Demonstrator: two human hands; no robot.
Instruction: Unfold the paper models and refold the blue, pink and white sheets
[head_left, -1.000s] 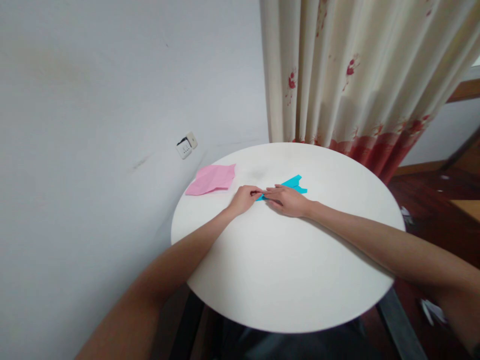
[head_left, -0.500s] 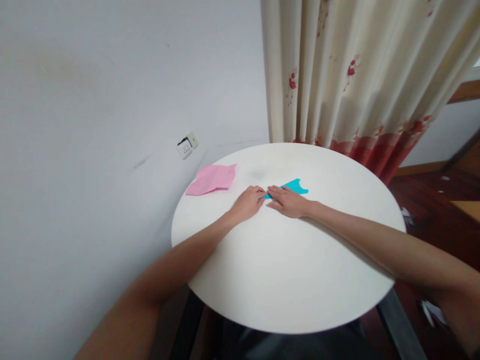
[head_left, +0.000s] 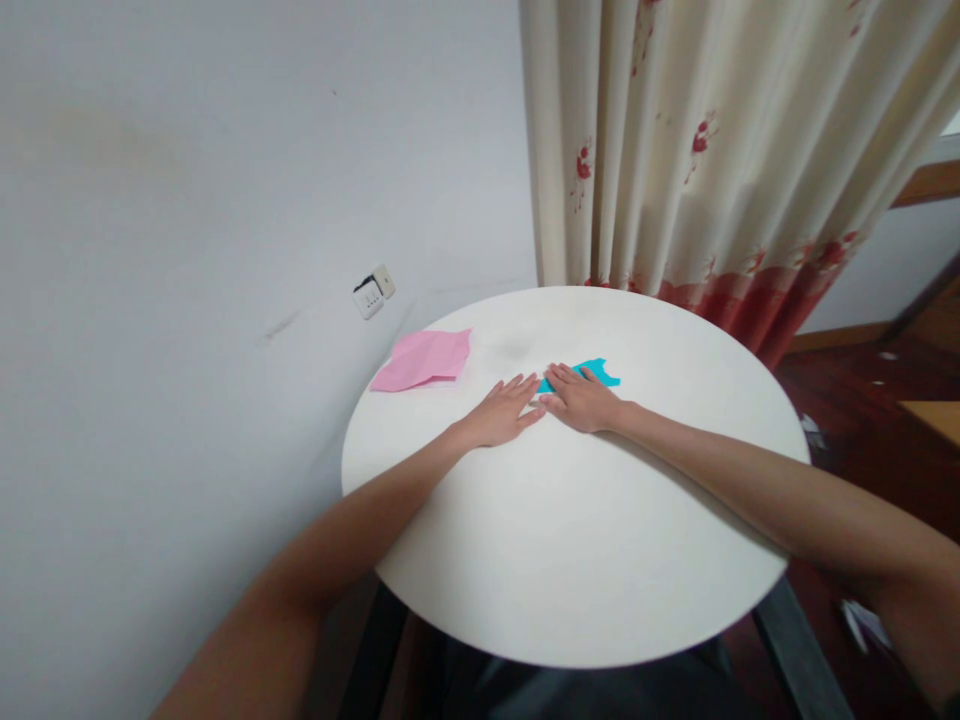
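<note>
A folded piece of blue paper (head_left: 600,372) lies on the white round table (head_left: 577,540), its notched end pointing right. My right hand (head_left: 583,400) rests flat across its middle, fingers stretched out. At the paper's left end is my left hand (head_left: 504,412), palm down with the fingers spread and the thumb toward the right hand. The left fingertips are at or just beside the paper's edge; whether they touch it I cannot tell. Part of the blue paper is hidden under the right hand.
Pink paper sheets (head_left: 424,360) lie at the table's back left edge. A white wall with a socket (head_left: 368,298) borders the left side. Behind the table hangs a cream curtain (head_left: 660,150) with red flowers. Bits of litter (head_left: 866,625) are on the dark red floor.
My left hand has let go of the paper's left end, and its fingers have straightened and spread. The blue paper and my right hand have shifted very slightly right.
</note>
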